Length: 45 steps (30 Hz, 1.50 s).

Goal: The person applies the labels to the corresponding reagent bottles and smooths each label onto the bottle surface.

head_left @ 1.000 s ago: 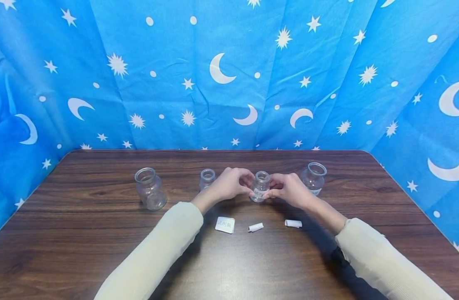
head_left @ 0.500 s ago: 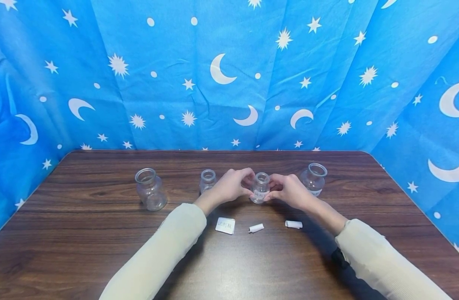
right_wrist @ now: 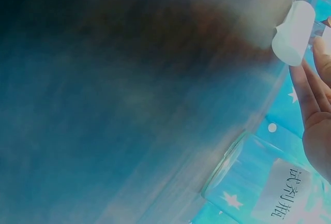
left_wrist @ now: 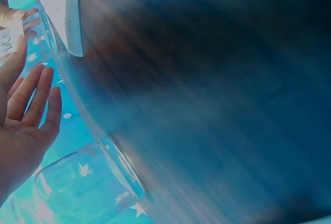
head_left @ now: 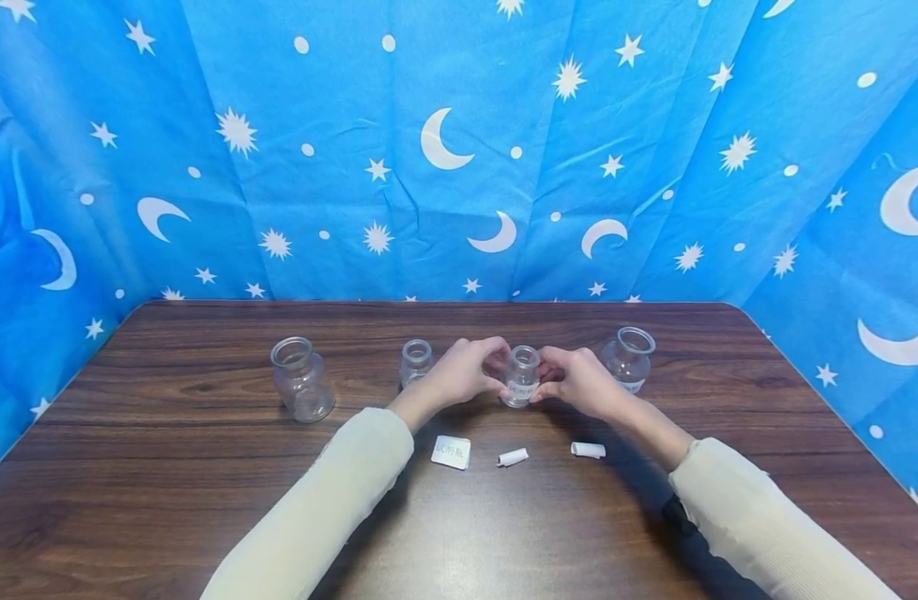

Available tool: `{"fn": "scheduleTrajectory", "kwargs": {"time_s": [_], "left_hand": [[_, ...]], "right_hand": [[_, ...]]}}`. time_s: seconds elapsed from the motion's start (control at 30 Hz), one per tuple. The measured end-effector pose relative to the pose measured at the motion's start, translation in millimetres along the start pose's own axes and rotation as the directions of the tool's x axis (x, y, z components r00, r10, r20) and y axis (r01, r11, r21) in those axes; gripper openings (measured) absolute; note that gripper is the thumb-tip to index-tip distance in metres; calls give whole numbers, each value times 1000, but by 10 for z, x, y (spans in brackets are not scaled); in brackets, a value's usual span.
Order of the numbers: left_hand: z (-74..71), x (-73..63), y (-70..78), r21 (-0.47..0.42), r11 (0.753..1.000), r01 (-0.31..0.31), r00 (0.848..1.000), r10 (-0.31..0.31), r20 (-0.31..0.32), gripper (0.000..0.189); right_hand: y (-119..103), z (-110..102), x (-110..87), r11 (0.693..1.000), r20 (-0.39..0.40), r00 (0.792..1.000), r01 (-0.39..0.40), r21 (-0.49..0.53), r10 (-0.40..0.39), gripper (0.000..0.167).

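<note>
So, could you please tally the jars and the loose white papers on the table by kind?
Jars: 4
Flat lettered paper: 1 (any layers beneath can't be told)
Rolled papers: 2
Total: 7

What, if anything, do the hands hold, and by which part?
The left hand and right hand hold the small, round, clear glass bottle by opposite sides of its labelled body.
</note>
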State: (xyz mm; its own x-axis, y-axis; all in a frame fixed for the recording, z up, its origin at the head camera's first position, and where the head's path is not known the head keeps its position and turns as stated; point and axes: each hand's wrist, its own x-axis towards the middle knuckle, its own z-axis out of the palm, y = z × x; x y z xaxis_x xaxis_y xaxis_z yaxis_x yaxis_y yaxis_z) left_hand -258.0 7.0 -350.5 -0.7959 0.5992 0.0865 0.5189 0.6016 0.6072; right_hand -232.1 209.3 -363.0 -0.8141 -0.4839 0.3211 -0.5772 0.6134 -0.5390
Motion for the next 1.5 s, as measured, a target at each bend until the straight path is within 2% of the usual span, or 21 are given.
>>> {"fn": "scheduleTrajectory", "kwargs": {"time_s": [0.27, 0.63, 0.8, 0.9, 1.03, 1.2, 1.33, 1.5], "left_hand": [[9, 5, 5, 2, 1000, 4, 1000, -4, 4, 39], [-4, -4, -8, -21, 1000, -3, 1000, 4, 20, 33], [-16, -17, -22, -74, 997, -16, 1000, 17, 10, 29], [-31, -32, -16, -74, 997, -13, 1000, 14, 10, 30], [-52, -51, 13, -27, 999, 25, 999, -24, 42, 38], [-90, -101, 101, 101, 991, 89, 990, -99, 98, 47], [-129, -197, 162, 167, 982, 90, 985, -113, 132, 41], [-190, -398, 170, 166, 984, 60, 975, -94, 203, 36]], "right_hand": [[-6, -20, -11, 1000, 0, 1000, -12, 4, 12, 25], [10, -73, -25, 994, 92, 994, -64, 86, 56, 22], [46, -95, -47, 995, 120, 990, -76, 68, 67, 24], [57, -101, -55, 993, 126, 989, -90, 74, 80, 24], [58, -100, -62, 977, 154, 981, -143, 158, 119, 28], [30, -114, -86, 950, 169, 969, -215, 225, 179, 35], [-26, -160, -139, 954, 175, 963, -237, 184, 206, 34], [-141, -186, -214, 974, 199, 960, -216, 64, 199, 24]]}}
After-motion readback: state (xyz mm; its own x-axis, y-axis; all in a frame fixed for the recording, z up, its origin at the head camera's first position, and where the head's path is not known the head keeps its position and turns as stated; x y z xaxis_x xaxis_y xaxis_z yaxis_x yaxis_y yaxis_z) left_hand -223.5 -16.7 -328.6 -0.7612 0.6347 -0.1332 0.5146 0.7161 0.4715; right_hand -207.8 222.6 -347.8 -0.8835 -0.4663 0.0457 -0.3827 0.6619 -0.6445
